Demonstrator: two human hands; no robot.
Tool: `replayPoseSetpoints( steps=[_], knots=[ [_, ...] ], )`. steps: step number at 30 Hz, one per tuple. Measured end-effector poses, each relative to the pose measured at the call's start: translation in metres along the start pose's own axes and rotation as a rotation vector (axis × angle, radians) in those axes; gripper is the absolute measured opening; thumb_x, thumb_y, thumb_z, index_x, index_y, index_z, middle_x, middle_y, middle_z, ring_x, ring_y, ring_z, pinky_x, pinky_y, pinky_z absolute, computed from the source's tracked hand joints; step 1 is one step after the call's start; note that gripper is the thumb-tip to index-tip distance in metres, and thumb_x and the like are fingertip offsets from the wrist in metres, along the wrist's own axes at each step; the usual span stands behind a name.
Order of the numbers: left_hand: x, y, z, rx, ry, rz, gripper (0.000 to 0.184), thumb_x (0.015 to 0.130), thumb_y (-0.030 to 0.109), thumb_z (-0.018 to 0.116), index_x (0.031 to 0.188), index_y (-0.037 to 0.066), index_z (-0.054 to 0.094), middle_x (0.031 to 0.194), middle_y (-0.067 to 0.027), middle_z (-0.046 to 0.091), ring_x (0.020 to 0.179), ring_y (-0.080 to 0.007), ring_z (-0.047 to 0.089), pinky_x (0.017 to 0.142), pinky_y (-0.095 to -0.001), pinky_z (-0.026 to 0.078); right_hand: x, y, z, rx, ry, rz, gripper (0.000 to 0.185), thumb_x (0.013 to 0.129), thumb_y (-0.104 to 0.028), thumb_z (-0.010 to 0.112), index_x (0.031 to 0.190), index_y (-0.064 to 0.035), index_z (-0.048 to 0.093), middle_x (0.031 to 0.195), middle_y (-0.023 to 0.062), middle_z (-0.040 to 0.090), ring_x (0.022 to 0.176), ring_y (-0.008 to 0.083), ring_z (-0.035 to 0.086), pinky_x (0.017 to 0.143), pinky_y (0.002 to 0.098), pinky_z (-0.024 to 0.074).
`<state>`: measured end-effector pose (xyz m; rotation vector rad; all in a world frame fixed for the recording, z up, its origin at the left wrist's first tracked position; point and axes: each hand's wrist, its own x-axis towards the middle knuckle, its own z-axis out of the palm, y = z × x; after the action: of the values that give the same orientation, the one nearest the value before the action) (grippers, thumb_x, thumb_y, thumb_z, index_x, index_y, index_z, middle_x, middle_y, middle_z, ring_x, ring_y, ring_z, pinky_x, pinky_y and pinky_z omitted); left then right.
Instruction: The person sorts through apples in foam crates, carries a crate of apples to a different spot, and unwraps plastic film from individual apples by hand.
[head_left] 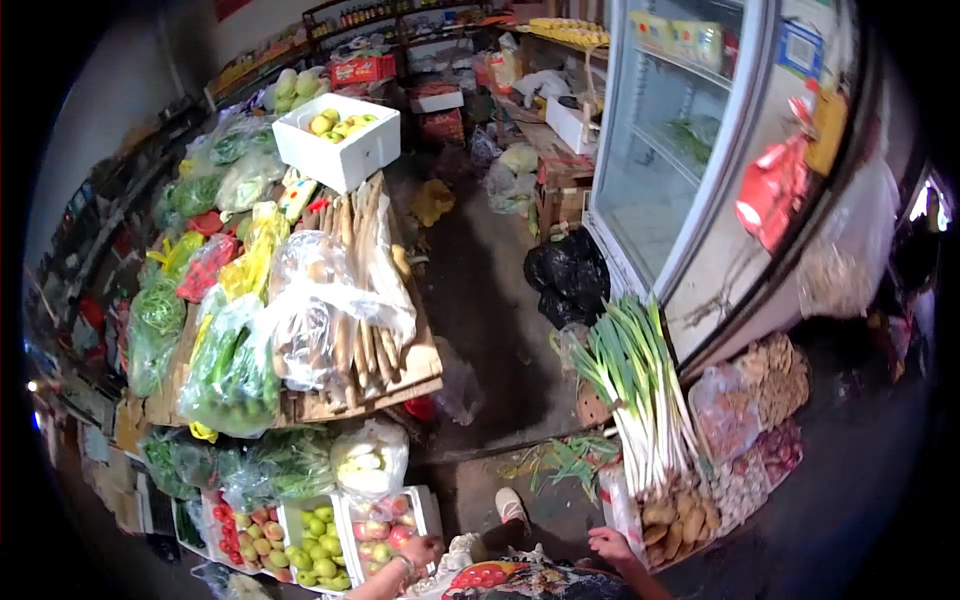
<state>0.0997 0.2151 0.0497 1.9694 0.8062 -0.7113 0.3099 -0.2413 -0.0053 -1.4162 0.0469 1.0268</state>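
Observation:
My left hand is low in the head view, beside the white foam box of red and yellow apples. Its back faces me and its fingers are mostly hidden, so its grip is unclear. On the other side, my right hand hangs just left of the potatoes, its fingers loosely bent and apart, with nothing seen in them. Tall leeks stand behind the potatoes. Green apples fill a box farther left.
A wooden stand carries bagged vegetables, long brown roots and a white foam box of yellow-green fruit. At right stands a glass-door fridge, with a black bag by its base. Garlic lies beside the potatoes.

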Motion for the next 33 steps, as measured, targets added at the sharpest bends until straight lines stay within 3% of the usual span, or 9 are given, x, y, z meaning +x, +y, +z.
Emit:
replayPoseSetpoints(
  steps=[1,2,5,7,12,15,19,24,33],
  knots=[
    [0.011,0.033,-0.028,0.245,0.074,0.146,0.04,0.091,0.028,0.064,0.125,0.008,0.061,0.098,-0.0146,0.072,0.082,-0.0313,0.07,0.071,-0.0416,0.056,0.012,-0.015,0.005,-0.117,0.036,0.067,0.038,0.089,-0.015,0.069,0.123,0.0004,0.061,0.088,0.0028,0.064,0.077,0.0101,0.06,0.068,0.0264,0.0493],
    [0.027,0.061,-0.044,0.094,0.116,0.2,0.039,0.089,0.025,0.065,0.122,0.005,0.06,0.11,-0.0203,0.068,0.101,-0.0366,0.067,0.085,-0.0438,0.054,0.023,-0.038,0.015,-0.179,0.052,0.069,0.038,0.089,-0.013,0.067,0.123,0.0013,0.059,0.09,0.0045,0.064,0.079,0.0112,0.061,0.071,0.0269,0.0499],
    [0.114,0.106,-0.087,0.413,0.35,0.655,0.043,0.084,0.017,0.067,0.125,0.006,0.057,0.107,-0.0203,0.061,0.1,-0.0408,0.059,0.086,-0.0471,0.05,0.059,-0.101,0.038,-0.221,0.027,0.059,0.033,0.092,-0.014,0.064,0.12,0.0015,0.058,0.09,0.004,0.064,0.077,0.0112,0.06,0.071,0.0268,0.0502],
    [0.065,0.228,-0.158,0.261,0.581,0.714,0.046,0.081,0.016,0.068,0.125,0.006,0.057,0.111,-0.02,0.058,0.105,-0.0406,0.055,0.089,-0.0465,0.048,0.076,-0.149,0.061,-0.281,0.007,-0.038,0.034,0.092,-0.016,0.065,0.12,0.0023,0.058,0.091,0.004,0.065,0.077,0.0119,0.061,0.07,0.0269,0.0504],
    [0.123,0.304,-0.233,0.464,0.818,0.749,0.051,0.078,0.016,0.069,0.127,0.008,0.057,0.126,-0.0193,0.055,0.114,-0.0392,0.053,0.096,-0.0474,0.043,0.116,-0.283,0.097,-0.652,0.118,-0.045,0.033,0.093,-0.035,0.063,0.109,-0.0064,0.067,0.091,0.0117,0.07,0.082,0.0227,0.067,0.076,0.0347,0.0517],
    [0.149,0.324,-0.25,0.506,0.741,0.522,0.044,0.081,0.018,0.069,0.123,0.007,0.059,0.128,-0.0153,0.056,0.117,-0.0375,0.052,0.098,-0.0474,0.044,0.169,-0.306,0.078,-0.692,0.081,-0.213,0.025,0.091,-0.028,0.069,0.103,-0.0074,0.069,0.083,0.0058,0.069,0.077,0.0122,0.064,0.07,0.0284,0.0495],
    [0.173,0.335,-0.257,0.654,0.661,0.281,0.052,0.079,0.029,0.066,0.127,0.013,0.057,0.133,-0.0103,0.054,0.128,-0.0335,0.047,0.102,-0.0458,0.041,0.264,-0.376,0.059,-0.863,-0.053,-0.256,0.023,0.092,-0.03,0.066,0.108,-0.0134,0.068,0.09,0.0088,0.07,0.082,0.027,0.068,0.071,0.0363,0.0515],
    [0.19,0.345,-0.264,0.58,0.416,0.098,0.039,0.08,0.028,0.066,0.113,0.008,0.062,0.118,-0.0116,0.06,0.118,-0.036,0.051,0.096,-0.0467,0.044,0.325,-0.412,0.018,-1.074,-0.19,0.022,0.03,0.092,-0.023,0.065,0.118,-0.0096,0.064,0.098,0.0154,0.07,0.089,0.0289,0.069,0.075,0.0387,0.0522],
    [0.24,0.324,-0.297,0.129,0.234,-0.051,0.038,0.084,0.029,0.063,0.115,0.007,0.067,0.101,-0.0175,0.072,0.094,-0.0376,0.067,0.083,-0.0443,0.054,0.413,-0.484,-0.012,-0.887,-0.36,0.026,0.04,0.093,-0.024,0.064,0.129,-0.006,0.059,0.102,0.0122,0.071,0.089,0.0232,0.069,0.078,0.0375,0.0525]
  ],
)
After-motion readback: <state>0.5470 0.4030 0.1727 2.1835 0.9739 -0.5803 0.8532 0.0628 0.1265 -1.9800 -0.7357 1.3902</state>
